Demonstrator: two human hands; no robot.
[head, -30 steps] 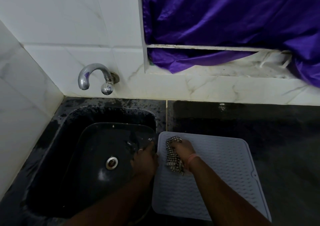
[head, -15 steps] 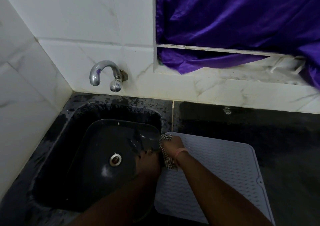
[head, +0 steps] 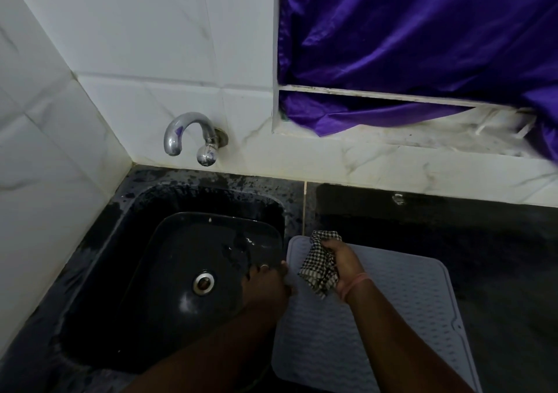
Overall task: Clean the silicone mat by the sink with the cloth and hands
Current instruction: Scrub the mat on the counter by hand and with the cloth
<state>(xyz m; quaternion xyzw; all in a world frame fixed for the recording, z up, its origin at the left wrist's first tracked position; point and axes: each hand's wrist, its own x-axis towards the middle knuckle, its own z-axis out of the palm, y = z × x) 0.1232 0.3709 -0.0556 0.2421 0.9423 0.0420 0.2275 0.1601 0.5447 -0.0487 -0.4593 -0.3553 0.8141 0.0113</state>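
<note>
Head view, one entry. Silicone mat: flat on counter, right of sink. Right hand: clamped on checked cloth, shifted from half a second ago to mat's far-left corner; wiping continues. Left hand: at mat's left edge, grip indiscernible.

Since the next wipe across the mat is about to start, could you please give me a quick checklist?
1. Right hand grips the checked cloth: ok.
2. Cloth lies on the silicone mat: ok.
3. Left hand holds the mat's sink-side edge: ok.
4. Mat lies flat on the counter: cannot tell; near edge is cut off.
5. Tap off: ok, no water seen.
</note>
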